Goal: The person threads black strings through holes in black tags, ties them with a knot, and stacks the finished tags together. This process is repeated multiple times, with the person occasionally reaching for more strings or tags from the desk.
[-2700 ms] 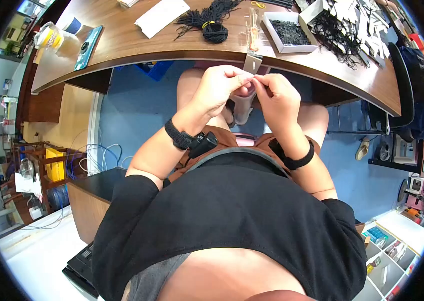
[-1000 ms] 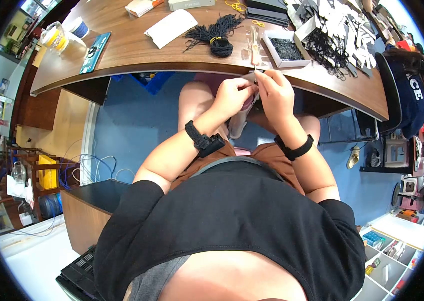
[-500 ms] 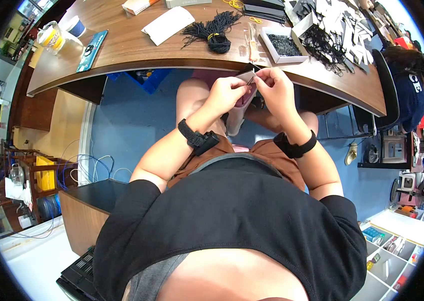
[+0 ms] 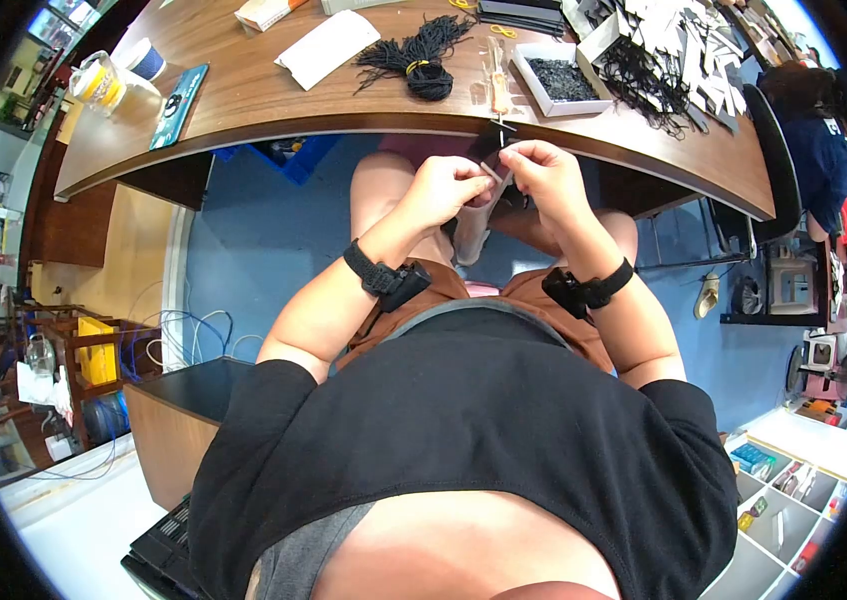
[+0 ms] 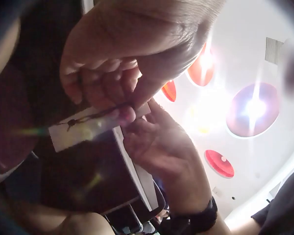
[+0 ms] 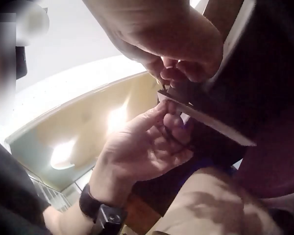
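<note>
In the head view, my left hand (image 4: 448, 190) pinches a narrow card tag (image 4: 490, 172) between thumb and fingers, below the table edge. The tag (image 6: 225, 129) looks thin and edge-on in the right wrist view. Its pale face shows in the left wrist view, with a knotted black string (image 5: 72, 122) along it. Close beside it, my right hand (image 4: 548, 183) has thumb and forefinger together, pinching dark string at the tag's end. Just above the fingertips, a pale-handled tool (image 4: 499, 92) is taped to the table, its thin shaft projecting over the edge. Curled fingers partly hide the string.
Right of the tool stands a white box (image 4: 580, 108) of small black pieces, then a tangle of black cords (image 4: 655, 98) and piled tags (image 4: 698, 50). A tied black string bundle (image 4: 430, 78) and white paper (image 4: 328, 48) lie left. Another person (image 4: 815, 160) sits right.
Over the last second, the hands have drawn slightly apart. The tag, seen flat half a second ago, now shows nearly edge-on in the left hand. The tool's shaft is more visible.
</note>
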